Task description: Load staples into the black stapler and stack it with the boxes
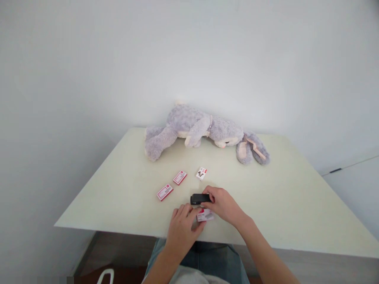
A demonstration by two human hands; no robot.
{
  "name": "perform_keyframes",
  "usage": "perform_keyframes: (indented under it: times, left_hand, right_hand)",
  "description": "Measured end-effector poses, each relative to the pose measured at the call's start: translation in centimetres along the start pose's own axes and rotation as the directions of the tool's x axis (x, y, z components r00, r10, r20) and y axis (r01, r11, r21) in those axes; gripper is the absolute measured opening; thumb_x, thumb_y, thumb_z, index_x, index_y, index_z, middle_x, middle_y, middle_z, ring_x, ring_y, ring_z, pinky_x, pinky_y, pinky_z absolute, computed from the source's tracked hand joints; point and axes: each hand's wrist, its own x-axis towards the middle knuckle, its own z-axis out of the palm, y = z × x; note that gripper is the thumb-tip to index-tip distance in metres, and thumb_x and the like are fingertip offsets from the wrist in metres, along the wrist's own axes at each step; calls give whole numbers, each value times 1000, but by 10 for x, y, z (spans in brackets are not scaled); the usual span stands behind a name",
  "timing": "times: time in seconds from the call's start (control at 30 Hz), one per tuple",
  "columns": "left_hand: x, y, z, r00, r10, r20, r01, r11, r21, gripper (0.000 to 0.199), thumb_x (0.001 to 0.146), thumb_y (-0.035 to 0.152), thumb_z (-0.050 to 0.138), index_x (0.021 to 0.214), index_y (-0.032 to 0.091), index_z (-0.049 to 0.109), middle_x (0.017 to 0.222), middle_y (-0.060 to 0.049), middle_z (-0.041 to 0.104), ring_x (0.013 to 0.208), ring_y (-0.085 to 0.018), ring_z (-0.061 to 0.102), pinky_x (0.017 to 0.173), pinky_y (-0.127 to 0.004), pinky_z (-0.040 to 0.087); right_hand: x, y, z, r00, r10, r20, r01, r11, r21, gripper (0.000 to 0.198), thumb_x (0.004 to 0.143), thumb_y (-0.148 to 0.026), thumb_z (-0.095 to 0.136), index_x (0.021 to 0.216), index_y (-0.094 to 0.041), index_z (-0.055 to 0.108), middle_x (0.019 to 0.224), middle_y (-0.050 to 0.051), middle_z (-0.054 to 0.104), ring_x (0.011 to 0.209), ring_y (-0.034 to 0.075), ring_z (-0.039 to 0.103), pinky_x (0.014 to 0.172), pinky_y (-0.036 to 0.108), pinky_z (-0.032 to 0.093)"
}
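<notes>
My right hand (pixel 223 203) is closed around one end of a black stapler (pixel 199 198), which lies level just above the table. Close below it, my left hand (pixel 182 228) grips a small pink-and-white staple box (pixel 205 215) between thumb and fingers at its left end. To the upper left lie two red-and-white staple boxes, a nearer one (pixel 165 192) and a farther one (pixel 180 177). Beyond the stapler rests a small white box with a dark clip-like picture (pixel 201 173).
A lavender plush rabbit (pixel 189 120) lies on its side along the back of the pale table (pixel 103 189), against the wall. The table's front edge runs just in front of my lap. A white curved bar (pixel 106 273) shows below at the left.
</notes>
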Motion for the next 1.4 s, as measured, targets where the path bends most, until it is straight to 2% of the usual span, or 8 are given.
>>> perform_keyframes:
  times: [0.1, 0.23, 0.4, 0.67, 0.87, 1.13, 1.23, 1.4]
  left_hand:
    - [-8, -23, -12, 996, -60, -70, 63, 997, 37, 28, 88, 37, 71, 115, 34, 66, 110, -6, 62, 104, -30, 58, 91, -47, 46]
    - [-6, -66, -29, 954, -171, -248, 191, 980, 58, 46, 87, 43, 71, 128, 30, 55, 145, -11, 48, 132, -37, 44, 109, -59, 36]
    - [24, -92, -36, 974, -122, -191, 133, 990, 47, 56, 90, 37, 66, 143, 30, 47, 142, -9, 53, 122, -31, 51, 106, -51, 42]
    - [62, -77, -23, 990, -59, -127, 66, 996, 55, 59, 88, 39, 67, 143, 32, 49, 142, -7, 52, 118, -29, 54, 98, -47, 45]
    - [59, -47, -1, 985, -96, -145, 105, 993, 56, 46, 95, 46, 60, 134, 25, 52, 144, -11, 51, 124, -31, 52, 103, -50, 44]
    - [79, -24, 21, 987, -62, -148, 69, 997, 44, 61, 98, 49, 54, 151, 24, 37, 164, -10, 34, 146, -31, 35, 116, -51, 36]
    - [85, -27, 24, 993, -11, -118, 16, 999, 40, 69, 99, 47, 54, 159, 28, 26, 165, -6, 35, 149, -29, 32, 120, -50, 33]
    - [73, -32, 22, 996, 31, -85, -28, 999, 39, 61, 102, 40, 49, 159, 29, 30, 163, -4, 38, 149, -28, 32, 123, -51, 30]
  right_hand:
    - [-7, 13, -8, 998, 40, -43, -42, 998, -40, 15, 80, -28, 74, 93, -25, 68, 65, -8, 50, 61, 13, 50, 59, 24, 28]
    - [-16, 26, -15, 993, 77, -85, -82, 995, -58, 14, 84, -34, 71, 94, -26, 66, 64, -8, 48, 60, 14, 52, 58, 25, 30]
    - [-21, 27, -13, 986, 106, -126, -115, 991, -68, 14, 83, -35, 70, 93, -27, 64, 64, -8, 51, 59, 14, 54, 58, 26, 31]
    - [-21, 32, -9, 917, 236, -321, -273, 959, -72, 15, 85, -33, 62, 98, -24, 62, 60, -7, 55, 55, 15, 54, 54, 27, 28]
    - [26, 49, -17, 844, 285, -455, -342, 939, -46, 16, 87, -38, 61, 93, -24, 59, 62, -4, 58, 57, 16, 54, 54, 27, 25]
    - [69, 33, -6, 897, 190, -399, -217, 976, -23, 16, 85, -36, 67, 93, -24, 59, 65, -6, 59, 61, 14, 55, 58, 25, 28]
    - [66, 27, 0, 914, 185, -361, -192, 981, 16, 18, 84, -37, 68, 91, -24, 58, 64, -6, 59, 61, 14, 55, 58, 25, 29]
    - [35, 20, 17, 938, 212, -274, -184, 975, 125, 21, 87, -41, 68, 90, -23, 57, 59, -7, 56, 57, 14, 54, 53, 25, 29]
